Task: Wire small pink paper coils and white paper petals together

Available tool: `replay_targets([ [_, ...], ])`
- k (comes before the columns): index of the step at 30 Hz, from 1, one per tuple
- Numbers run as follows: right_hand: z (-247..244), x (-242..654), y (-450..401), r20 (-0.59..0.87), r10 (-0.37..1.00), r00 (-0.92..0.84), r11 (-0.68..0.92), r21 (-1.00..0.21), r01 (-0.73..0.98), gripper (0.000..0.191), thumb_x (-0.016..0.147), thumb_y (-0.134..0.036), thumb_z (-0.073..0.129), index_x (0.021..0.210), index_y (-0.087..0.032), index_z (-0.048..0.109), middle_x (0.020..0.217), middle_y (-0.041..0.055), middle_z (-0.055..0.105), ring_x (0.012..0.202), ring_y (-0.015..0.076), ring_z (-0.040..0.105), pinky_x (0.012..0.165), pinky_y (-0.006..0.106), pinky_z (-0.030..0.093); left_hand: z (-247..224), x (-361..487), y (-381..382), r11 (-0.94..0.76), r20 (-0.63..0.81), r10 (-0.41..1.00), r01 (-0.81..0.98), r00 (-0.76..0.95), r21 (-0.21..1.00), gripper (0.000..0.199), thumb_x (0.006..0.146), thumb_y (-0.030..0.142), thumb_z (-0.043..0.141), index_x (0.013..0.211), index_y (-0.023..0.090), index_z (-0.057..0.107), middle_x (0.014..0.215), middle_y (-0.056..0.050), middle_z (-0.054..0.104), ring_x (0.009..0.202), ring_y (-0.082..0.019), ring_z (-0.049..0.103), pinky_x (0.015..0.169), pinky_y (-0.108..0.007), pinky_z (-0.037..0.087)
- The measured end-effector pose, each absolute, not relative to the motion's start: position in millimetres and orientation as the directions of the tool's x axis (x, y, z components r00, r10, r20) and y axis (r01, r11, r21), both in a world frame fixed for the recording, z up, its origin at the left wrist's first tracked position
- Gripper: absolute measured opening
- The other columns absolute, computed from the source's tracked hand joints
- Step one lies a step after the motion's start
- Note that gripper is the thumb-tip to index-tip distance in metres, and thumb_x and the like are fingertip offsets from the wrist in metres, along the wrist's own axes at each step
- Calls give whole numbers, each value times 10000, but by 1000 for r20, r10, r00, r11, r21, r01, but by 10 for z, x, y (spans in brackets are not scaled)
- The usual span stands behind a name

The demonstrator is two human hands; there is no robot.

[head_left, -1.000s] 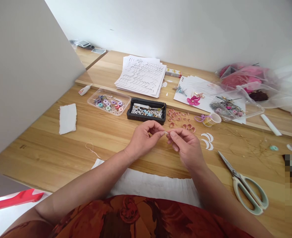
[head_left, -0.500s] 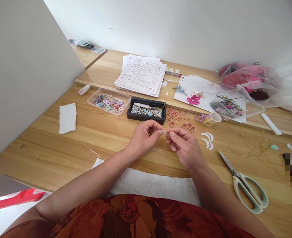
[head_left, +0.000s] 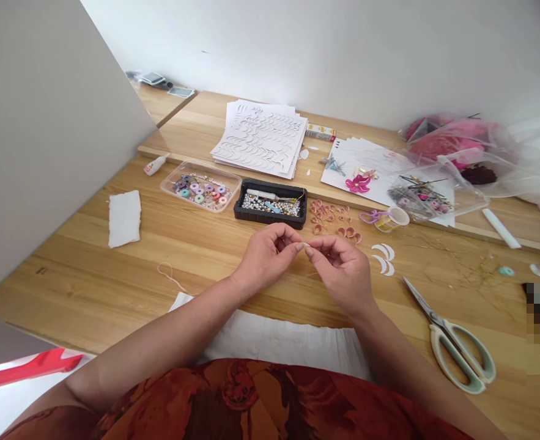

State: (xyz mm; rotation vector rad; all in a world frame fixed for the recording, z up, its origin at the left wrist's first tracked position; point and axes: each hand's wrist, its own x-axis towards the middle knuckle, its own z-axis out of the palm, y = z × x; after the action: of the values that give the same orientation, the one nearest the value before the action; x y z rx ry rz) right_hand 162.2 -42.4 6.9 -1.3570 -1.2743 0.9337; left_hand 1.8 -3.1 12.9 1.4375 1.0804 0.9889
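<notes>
Wooden desk [head_left: 86, 287] beneath, left hand [head_left: 267, 260] and right hand [head_left: 342, 273] pinch a tiny white sliver [head_left: 306, 245].

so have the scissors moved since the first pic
No, the scissors lie in the same spot relative to the black bead tray, with no shift in any direction.

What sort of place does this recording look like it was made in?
Likely a craft desk: a clear box of beads, scissors and stacked sheets of cut-out paper.
</notes>
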Motion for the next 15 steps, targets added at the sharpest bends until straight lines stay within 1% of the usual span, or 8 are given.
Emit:
replay_targets([
  [3,65,1617,-429,114,981,159,74,-969,238,112,841,-310,764,870,-210,720,798,21,708,691,143,594,632,289,463,144,21,-31,2,-22,965,77,261,997,139,799,269,708,794,142,653,731,-8,647,618,-97,522,580,-228,415],
  [9,72,1603,-444,93,977,192,44,-969,244,136,846,-342,765,844,-214,717,772,19,712,662,143,587,611,287,452,125,24,-39,87,-84,955,4,283,996,190,778,322,736,794,150,655,716,-3,639,617,-107,538,577,-239,448],
  [15,79,1600,-436,87,972,217,36,-972,231,163,820,-362,788,822,-210,728,768,28,719,663,153,604,619,295,471,133,14,-27,108,-103,951,-3,292,994,199,767,331,746,794,151,666,731,-11,654,623,-112,559,591,-245,469],
])
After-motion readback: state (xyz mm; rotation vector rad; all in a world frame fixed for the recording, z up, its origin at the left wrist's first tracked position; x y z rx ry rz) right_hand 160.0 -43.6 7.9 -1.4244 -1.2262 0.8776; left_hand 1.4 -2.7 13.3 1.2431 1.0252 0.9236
